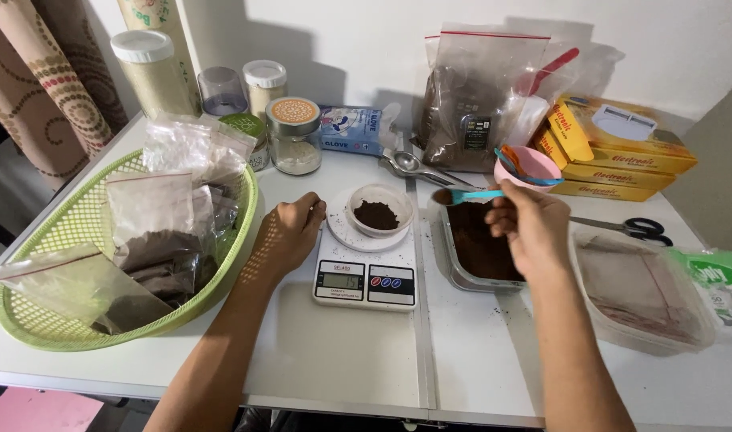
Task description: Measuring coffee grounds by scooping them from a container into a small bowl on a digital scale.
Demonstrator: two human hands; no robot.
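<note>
A kitchen scale (365, 270) is sitting near the middle of the desk (342, 360), with a small bowl (379, 210) of powder standing on its platform. The left hand (288, 236) is resting just left of the scale. Right of the scale a metal tray (471, 248) of powder is lying, and the right hand (530, 228) is hovering over it, holding a measuring spoon (462, 194) above the tray's back edge. A basket (78, 232) of filled bags is occupying the desk's left edge. Jars (292, 134) are standing along the back edge. Scissors (636, 230) are lying behind a plastic container (642, 292) toward the right edge.
</note>
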